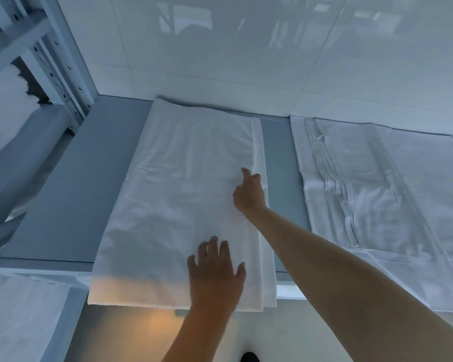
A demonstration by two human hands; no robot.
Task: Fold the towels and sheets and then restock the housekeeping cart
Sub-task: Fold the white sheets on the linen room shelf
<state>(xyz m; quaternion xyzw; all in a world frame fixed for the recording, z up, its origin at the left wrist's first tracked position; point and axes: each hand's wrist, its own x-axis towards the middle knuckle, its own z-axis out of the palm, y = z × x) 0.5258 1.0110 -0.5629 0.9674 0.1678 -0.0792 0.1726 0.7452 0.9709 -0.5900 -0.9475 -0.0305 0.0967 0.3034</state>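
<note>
We have a white folded sheet [183, 202] lying lengthwise on the grey table [71, 194], its far end near the tiled wall [246, 48] and its near end hanging just over the table's front edge. Our left hand [216, 273] rests flat on the near part of the sheet with fingers spread and straight, gripping nothing. Our right hand [250, 193] sits further up, close to the sheet's right edge, where the layers show as a narrow offset strip; its fingers look curled with the forefinger out, but we cannot tell whether they pinch cloth or only press it. To the right of the sheet, apart from it, lies a striped-hem piece of linen [377, 199], and to its left stands a metal rack [50, 56] holding white bundles. The risks we judge from here: the layers are already out of line along the right edge, so smoothing sideways may push them further apart; the overhanging end could drag the smooth cloth off the table when the left hand lifts; and one-handed pulling may skew the fold.
</note>
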